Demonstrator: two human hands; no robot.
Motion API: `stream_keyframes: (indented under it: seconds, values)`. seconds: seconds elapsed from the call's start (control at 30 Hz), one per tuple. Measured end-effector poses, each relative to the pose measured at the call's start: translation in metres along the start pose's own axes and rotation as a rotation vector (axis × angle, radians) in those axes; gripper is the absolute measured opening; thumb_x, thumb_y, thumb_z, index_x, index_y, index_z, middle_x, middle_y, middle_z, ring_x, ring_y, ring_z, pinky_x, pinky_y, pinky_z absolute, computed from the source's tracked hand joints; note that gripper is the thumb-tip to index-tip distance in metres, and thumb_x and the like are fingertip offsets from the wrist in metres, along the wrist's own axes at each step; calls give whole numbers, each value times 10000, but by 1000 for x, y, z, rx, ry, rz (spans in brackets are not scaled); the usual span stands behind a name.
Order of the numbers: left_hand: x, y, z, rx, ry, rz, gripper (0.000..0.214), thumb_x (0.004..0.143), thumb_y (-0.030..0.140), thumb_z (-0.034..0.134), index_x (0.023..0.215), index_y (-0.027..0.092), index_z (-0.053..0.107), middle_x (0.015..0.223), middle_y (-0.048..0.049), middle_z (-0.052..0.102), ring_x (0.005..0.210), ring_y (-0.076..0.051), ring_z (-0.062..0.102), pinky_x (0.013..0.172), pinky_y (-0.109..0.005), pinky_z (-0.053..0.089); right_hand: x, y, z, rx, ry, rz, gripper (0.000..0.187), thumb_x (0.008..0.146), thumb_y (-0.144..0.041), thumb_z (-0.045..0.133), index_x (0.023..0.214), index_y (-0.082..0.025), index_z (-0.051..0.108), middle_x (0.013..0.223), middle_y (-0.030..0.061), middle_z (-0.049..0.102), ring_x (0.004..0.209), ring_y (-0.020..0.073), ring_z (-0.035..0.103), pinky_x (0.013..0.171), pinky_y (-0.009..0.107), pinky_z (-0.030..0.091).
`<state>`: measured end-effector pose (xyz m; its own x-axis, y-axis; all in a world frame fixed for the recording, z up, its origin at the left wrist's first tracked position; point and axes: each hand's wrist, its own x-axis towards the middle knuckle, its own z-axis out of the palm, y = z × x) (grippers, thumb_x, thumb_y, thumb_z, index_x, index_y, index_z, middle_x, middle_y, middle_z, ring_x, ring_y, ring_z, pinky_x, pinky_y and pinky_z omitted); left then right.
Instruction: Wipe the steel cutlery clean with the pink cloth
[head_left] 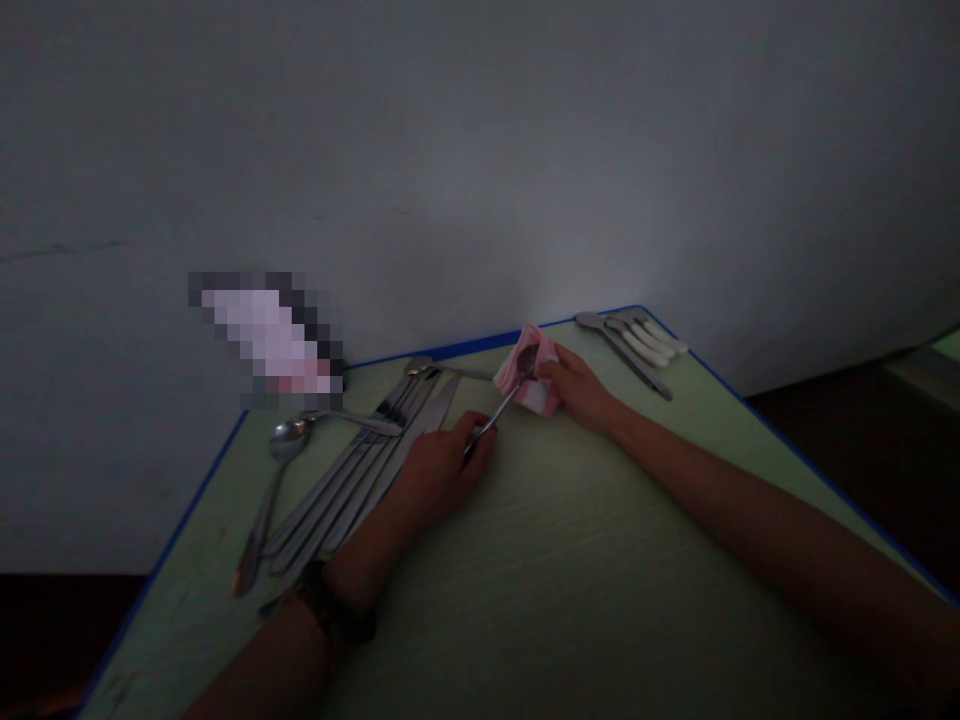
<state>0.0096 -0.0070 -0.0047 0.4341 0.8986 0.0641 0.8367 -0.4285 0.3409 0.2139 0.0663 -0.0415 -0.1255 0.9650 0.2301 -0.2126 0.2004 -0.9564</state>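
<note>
My left hand (448,463) is closed around the handle of a metal spoon (504,402), which slants up to the right above the table. The spoon's bowl lies inside a pink and white cloth (523,368) that my right hand (581,388) grips near the table's far edge. The cloth is wrapped round the bowl, hiding part of it.
The pale green table (570,560) has a blue rim and meets a grey wall. A row of several knives and forks (360,470) lies left of my left hand, with a loose spoon (271,480) beyond. Several white-handled utensils (637,342) lie at the far right corner.
</note>
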Motion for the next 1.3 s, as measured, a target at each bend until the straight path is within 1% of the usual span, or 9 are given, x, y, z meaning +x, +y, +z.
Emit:
stream_keyframes:
  seconds: [0.2,0.37,0.5,0.7,0.83,0.93,1.1,1.3]
  values:
    - [0,-1,2,21,-8,0,319,931,407,288,1065,215,505,722,-22,678,631,-182,641,565,-256,404,0,-1,-2,-73,-25,-27,242,706,-184,462,909,-196,595,794,-16,565,693,116,473,649,235,403]
    - [1,-2,3,33,-7,-2,319,932,408,287,1064,219,507,734,-22,679,646,-180,643,568,-249,403,1,0,-3,-139,-28,-40,284,717,-204,460,971,-181,586,848,1,587,735,132,493,701,268,408]
    - [1,-2,3,50,-14,-9,314,929,407,297,1056,218,514,727,-20,676,643,-181,643,575,-250,400,0,-2,-2,-186,-18,-30,278,727,-218,468,977,-180,584,838,-2,590,724,131,494,698,266,405]
    - [1,-1,1,49,-22,0,314,931,404,292,1056,215,511,723,-25,676,657,-191,646,583,-258,397,0,-4,-1,-176,-7,-13,227,728,-263,522,928,-179,586,795,-6,592,676,125,493,652,258,400]
    - [1,-1,1,45,-18,-11,318,931,404,291,1037,211,521,698,-21,666,629,-182,634,556,-250,380,0,-5,0,-131,-29,-19,244,730,-334,572,916,-176,582,810,3,597,693,124,504,653,257,399]
    - [1,-1,2,44,-18,-6,317,929,402,297,1033,206,524,683,-17,658,601,-171,621,544,-246,372,0,-7,0,-141,-31,-16,257,739,-360,577,913,-170,580,801,5,597,691,124,505,652,258,401]
    - [1,0,1,51,-26,-3,316,928,403,299,1027,203,523,702,-19,661,617,-170,624,557,-249,379,0,-7,0,-142,-37,-7,270,746,-340,579,964,-181,579,845,7,610,724,131,525,686,267,415]
    - [1,0,0,61,-51,-17,327,929,412,287,1026,208,523,706,-18,656,620,-167,618,552,-247,372,1,-8,1,-183,-34,-12,247,744,-272,549,970,-177,582,840,5,603,725,131,517,687,265,411]
